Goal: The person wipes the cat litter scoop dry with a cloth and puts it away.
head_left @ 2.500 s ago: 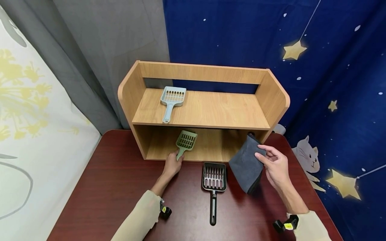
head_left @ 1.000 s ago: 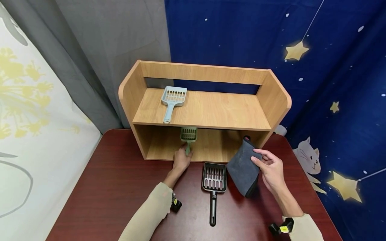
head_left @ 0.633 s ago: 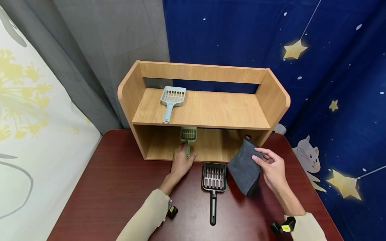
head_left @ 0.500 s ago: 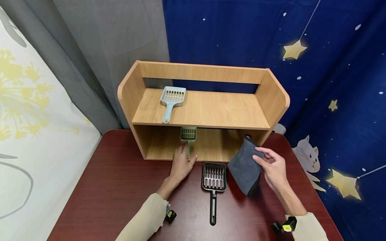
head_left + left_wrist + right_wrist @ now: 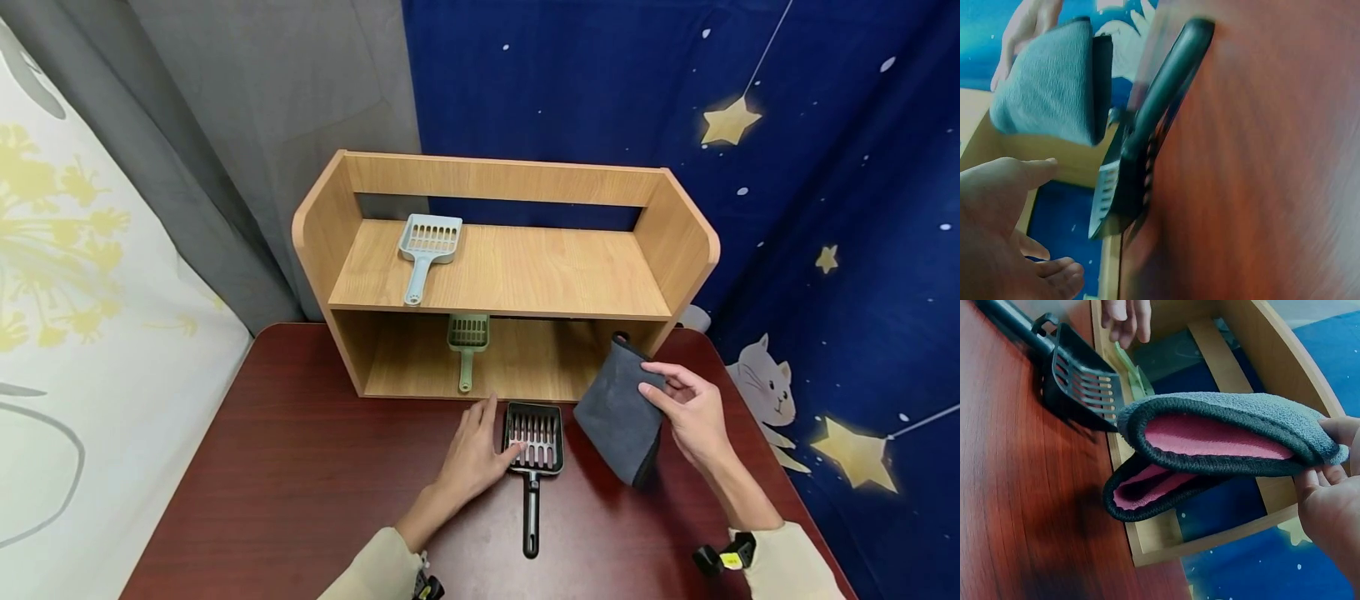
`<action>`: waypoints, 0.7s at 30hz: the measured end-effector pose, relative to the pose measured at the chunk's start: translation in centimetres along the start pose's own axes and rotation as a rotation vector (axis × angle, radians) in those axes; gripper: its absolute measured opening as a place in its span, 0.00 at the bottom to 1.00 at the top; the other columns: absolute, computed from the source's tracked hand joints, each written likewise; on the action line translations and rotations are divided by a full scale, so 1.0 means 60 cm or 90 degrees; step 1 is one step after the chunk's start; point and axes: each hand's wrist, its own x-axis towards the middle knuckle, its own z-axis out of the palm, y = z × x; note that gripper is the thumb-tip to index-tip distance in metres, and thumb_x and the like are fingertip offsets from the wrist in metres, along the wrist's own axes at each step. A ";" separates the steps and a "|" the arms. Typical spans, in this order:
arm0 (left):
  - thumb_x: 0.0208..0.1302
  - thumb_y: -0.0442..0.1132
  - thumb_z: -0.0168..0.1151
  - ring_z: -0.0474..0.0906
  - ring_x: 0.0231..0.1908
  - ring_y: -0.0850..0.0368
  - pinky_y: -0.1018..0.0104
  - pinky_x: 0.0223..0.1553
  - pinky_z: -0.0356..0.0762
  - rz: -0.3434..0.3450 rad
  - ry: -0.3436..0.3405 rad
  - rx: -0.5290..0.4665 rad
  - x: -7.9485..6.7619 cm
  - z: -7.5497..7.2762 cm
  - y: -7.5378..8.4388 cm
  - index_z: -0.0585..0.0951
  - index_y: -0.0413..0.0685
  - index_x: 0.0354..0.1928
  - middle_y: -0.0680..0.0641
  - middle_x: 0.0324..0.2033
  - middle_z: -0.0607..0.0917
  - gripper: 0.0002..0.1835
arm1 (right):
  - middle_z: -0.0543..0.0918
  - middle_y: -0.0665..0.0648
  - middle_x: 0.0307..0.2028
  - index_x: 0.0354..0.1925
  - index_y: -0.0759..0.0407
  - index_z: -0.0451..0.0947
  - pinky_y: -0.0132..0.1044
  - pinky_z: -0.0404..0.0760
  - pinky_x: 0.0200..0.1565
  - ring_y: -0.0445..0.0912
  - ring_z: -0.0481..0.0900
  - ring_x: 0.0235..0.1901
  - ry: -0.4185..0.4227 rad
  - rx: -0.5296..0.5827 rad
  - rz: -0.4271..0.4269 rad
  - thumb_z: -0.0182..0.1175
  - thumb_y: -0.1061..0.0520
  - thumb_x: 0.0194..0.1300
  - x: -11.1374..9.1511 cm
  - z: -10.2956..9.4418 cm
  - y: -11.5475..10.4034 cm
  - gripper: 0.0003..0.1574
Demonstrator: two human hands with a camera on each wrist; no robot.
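My left hand [image 5: 472, 454] has its fingers extended just left of the black litter scoop [image 5: 531, 517], the thumb overlapping the scoop's slotted head in the head view. That scoop lies on the table, handle toward me. A green litter scoop [image 5: 467, 367] rests on the lower shelf, its handle pointing to the front edge. On the upper shelf, toward the left, sits a light blue litter scoop [image 5: 422, 271]. My right hand [image 5: 693, 412] pinches a folded grey cloth [image 5: 618, 412] between thumb and fingers; the right wrist view shows its pink inner side [image 5: 1210, 437] and dark edging.
A two-tier wooden shelf [image 5: 510, 310] stands at the back of the dark red table [image 5: 300, 483]. Behind it hang a grey curtain [image 5: 300, 83] and a blue curtain [image 5: 570, 83] with stars. A white patterned cloth [image 5: 97, 375] hangs on the left.
My left hand set the green scoop deeper and straighter on the lower shelf, let go, and drew back toward the black scoop. My right hand keeps the cloth, shifting only slightly.
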 end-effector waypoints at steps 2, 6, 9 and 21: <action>0.61 0.56 0.78 0.72 0.68 0.36 0.41 0.66 0.75 -0.008 -0.015 0.003 -0.011 0.010 0.007 0.60 0.35 0.81 0.32 0.70 0.73 0.55 | 0.87 0.51 0.43 0.55 0.81 0.79 0.24 0.81 0.37 0.37 0.72 0.31 -0.006 -0.019 0.000 0.66 0.79 0.65 0.001 -0.006 -0.001 0.20; 0.59 0.60 0.78 0.71 0.68 0.37 0.42 0.67 0.74 -0.028 -0.040 -0.002 -0.028 0.027 0.016 0.59 0.34 0.81 0.32 0.70 0.73 0.59 | 0.87 0.51 0.42 0.55 0.80 0.80 0.24 0.80 0.36 0.37 0.73 0.30 -0.015 -0.057 0.000 0.68 0.77 0.64 0.003 -0.013 -0.002 0.21; 0.57 0.63 0.78 0.70 0.70 0.35 0.41 0.69 0.71 -0.048 -0.059 0.000 -0.035 0.036 0.022 0.57 0.35 0.82 0.31 0.71 0.71 0.63 | 0.87 0.51 0.43 0.55 0.80 0.80 0.24 0.81 0.37 0.37 0.75 0.32 -0.028 -0.080 0.000 0.68 0.76 0.64 0.006 -0.019 -0.002 0.21; 0.47 0.66 0.84 0.69 0.71 0.34 0.41 0.69 0.71 -0.057 -0.086 0.068 -0.050 0.062 0.034 0.55 0.31 0.81 0.30 0.74 0.68 0.71 | 0.88 0.49 0.46 0.55 0.75 0.82 0.25 0.81 0.39 0.37 0.79 0.35 -0.082 -0.163 0.004 0.69 0.73 0.66 0.020 -0.034 0.007 0.19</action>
